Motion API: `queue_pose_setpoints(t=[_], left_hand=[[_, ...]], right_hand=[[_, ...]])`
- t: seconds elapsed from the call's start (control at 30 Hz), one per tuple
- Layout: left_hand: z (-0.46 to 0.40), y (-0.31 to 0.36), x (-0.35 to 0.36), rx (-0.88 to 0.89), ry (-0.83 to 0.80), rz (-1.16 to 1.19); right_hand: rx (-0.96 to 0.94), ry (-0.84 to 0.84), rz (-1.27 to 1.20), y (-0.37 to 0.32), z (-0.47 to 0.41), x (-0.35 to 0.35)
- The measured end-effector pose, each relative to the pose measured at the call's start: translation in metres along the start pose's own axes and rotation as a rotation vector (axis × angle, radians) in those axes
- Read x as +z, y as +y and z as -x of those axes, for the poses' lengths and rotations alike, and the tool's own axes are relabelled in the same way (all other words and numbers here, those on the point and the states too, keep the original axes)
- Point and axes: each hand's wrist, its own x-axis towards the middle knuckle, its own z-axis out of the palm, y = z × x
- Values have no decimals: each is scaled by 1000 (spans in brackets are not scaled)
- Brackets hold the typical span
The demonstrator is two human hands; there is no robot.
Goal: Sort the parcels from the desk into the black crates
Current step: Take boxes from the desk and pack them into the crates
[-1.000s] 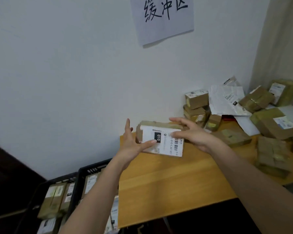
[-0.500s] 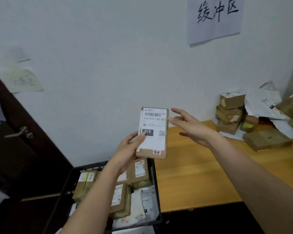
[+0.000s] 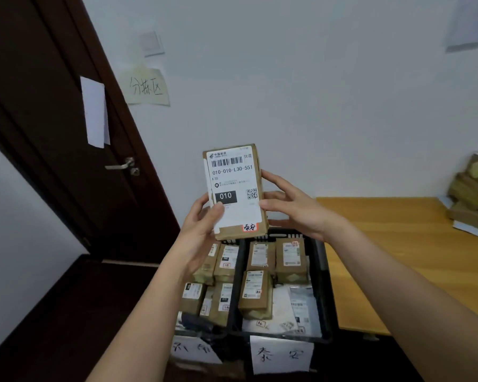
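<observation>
The parcel (image 3: 235,191) is a flat brown box with a white shipping label reading 010-010-L30-551 and a black 010 block, held upright in the air above the back edge of the black crates (image 3: 320,274). Left hand (image 3: 202,230) grips its lower left side, thumb curled over the label. Right hand (image 3: 293,206) touches the right edge with fingers spread and fairly straight, thumb tip on the label's edge.

Below, two crates sit side by side, both holding brown parcels with labels, the right one also some white mailers. Handwritten paper tags (image 3: 280,354) hang off their front edges. The wooden desk (image 3: 398,244) is right beside the crates, with stacked parcels (image 3: 472,194) at its far right corner. A dark door (image 3: 66,133) stands on the left.
</observation>
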Motion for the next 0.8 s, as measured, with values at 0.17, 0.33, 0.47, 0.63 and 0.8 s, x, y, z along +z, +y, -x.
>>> queue_pose_setpoints(t=[0.17, 0.33, 0.47, 0.63, 0.8], left_hand=[[-11, 0, -22, -15, 46, 30], [-33, 1, -45, -66, 58, -78], [-72, -5, -55, -158, 64, -179], [-150, -28, -45, -301, 43, -247], [-210, -80, -35, -439, 37, -271]], right_hand=[[17, -2, 9, 1, -28, 10], [111, -62, 17, 18, -75, 14], [215, -85, 19, 36, -118, 4], [331, -35, 11, 58, -167, -37], [441, -15, 7, 107, -195, -73]])
